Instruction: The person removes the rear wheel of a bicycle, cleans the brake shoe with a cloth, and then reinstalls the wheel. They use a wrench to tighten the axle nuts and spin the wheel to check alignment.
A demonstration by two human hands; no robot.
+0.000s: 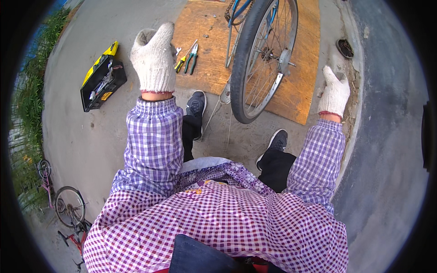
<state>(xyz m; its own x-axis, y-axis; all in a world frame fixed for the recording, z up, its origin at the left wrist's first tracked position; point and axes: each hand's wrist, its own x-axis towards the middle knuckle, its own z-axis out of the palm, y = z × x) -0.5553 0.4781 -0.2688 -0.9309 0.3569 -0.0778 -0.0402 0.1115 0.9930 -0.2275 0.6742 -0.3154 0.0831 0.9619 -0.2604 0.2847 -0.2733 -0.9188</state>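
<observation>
Both my hands wear white knitted gloves and hold nothing. My left hand [154, 59] is raised in front of me with its fingers together, above the concrete ground. My right hand [334, 93] is stretched out to the right with its fingers spread, near the edge of a plywood board [300, 77]. Between my hands stands a bicycle wheel [261, 59] on the board. Green-handled pliers [193, 58] and a yellow-handled tool [181, 63] lie on the board near my left hand.
An open black and yellow toolbox [102, 79] sits on the concrete at the left. My two dark shoes [196, 107] rest before the wheel. A small red bicycle [70, 214] lies at the lower left. A curb runs along the right.
</observation>
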